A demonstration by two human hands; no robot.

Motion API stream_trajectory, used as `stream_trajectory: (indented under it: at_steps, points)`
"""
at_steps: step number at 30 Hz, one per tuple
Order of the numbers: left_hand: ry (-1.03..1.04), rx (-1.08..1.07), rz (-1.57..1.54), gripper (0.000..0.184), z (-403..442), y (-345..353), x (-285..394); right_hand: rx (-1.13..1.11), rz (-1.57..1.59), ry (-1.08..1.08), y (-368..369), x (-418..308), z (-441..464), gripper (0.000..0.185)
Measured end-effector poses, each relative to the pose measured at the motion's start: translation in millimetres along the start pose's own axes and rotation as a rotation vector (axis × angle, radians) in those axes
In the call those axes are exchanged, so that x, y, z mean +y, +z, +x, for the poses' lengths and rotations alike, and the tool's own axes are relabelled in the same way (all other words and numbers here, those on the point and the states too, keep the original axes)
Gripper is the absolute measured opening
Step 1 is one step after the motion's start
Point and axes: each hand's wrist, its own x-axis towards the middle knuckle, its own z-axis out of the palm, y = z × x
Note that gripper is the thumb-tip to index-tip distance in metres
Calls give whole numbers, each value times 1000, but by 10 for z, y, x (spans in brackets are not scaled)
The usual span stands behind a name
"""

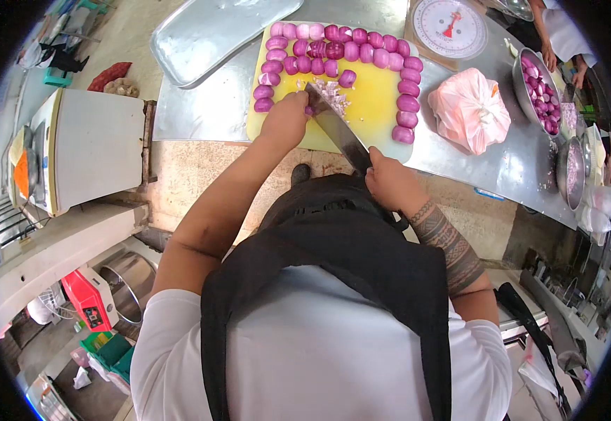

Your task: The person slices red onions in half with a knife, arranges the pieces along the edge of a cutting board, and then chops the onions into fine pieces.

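My right hand (387, 179) is closed round the handle of a large knife (340, 130), its blade slanting up and left over the yellow cutting board (376, 105). My left hand (286, 121) is at the blade's far end, fingers bent together around a purple onion piece (310, 110) that is mostly hidden. Chopped onion (333, 97) lies beside the blade. Peeled purple onions (335, 50) stand in rows along the board's top, left and right edges. One onion (347, 78) sits apart, just above the chopped pieces.
A metal tray (207, 35) lies at the upper left of the steel table (200, 112). To the board's right are a dial scale (451, 27), a tied plastic bag (469, 111) and a bowl of onions (540, 95). Another person's hand (549, 57) shows at upper right.
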Motion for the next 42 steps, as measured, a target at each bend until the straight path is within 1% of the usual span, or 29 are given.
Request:
stream_trajectory:
  at_steps: [2, 5, 6, 8, 11, 12, 17, 20, 24, 27, 30, 32, 35, 38, 41, 42]
  points:
    - [5, 17, -16, 28, -11, 2, 8, -19, -67, -29, 29, 55, 38, 27]
    - [-19, 4, -21, 27, 2, 37, -41, -41, -43, 24, 104, 26, 37, 26]
    - [-34, -4, -21, 26, 7, 42, -43, -8, -21, -26, 117, 78, 47, 26]
    - [15, 33, -42, 25, -6, 45, -57, 59, 23, -124, 116, 229, 68, 25]
    - [57, 90, 22, 25, -29, 5, -7, 93, 48, -18, 73, 259, 80, 25]
    - [63, 109, 56, 25, -36, 5, 8, 88, 7, -10, 44, 237, 69, 24]
    - [25, 48, -12, 23, 39, 48, -43, 13, -127, 72, -187, -118, -52, 21]
    - [10, 54, -18, 23, 36, 77, -46, -15, -188, 50, -22, -10, -9, 19]
    - [0, 117, -44, 24, 5, 111, -51, 4, -198, 30, -71, -93, -38, 20]
    - [-40, 88, -54, 23, 15, 105, -31, 3, -209, 23, -12, -49, -30, 20]
    - [7, 85, -62, 23, 20, 142, -101, 13, -197, 15, -41, -103, -42, 20]
    - [9, 81, -43, 22, 22, 145, -114, -14, -205, 42, -6, -95, -35, 20]
    - [9, 81, -37, 21, 4, 139, -123, -5, -206, 14, -73, -136, -31, 21]
    - [5, 75, -32, 20, -4, 115, -111, -20, -215, 50, 76, -24, 4, 20]
    - [47, 102, -21, 16, -88, 8, -87, 52, -151, -20, 44, 113, 16, 21]
    - [74, 118, -15, 15, -90, -27, -90, 72, -148, 0, 57, 142, 13, 21]
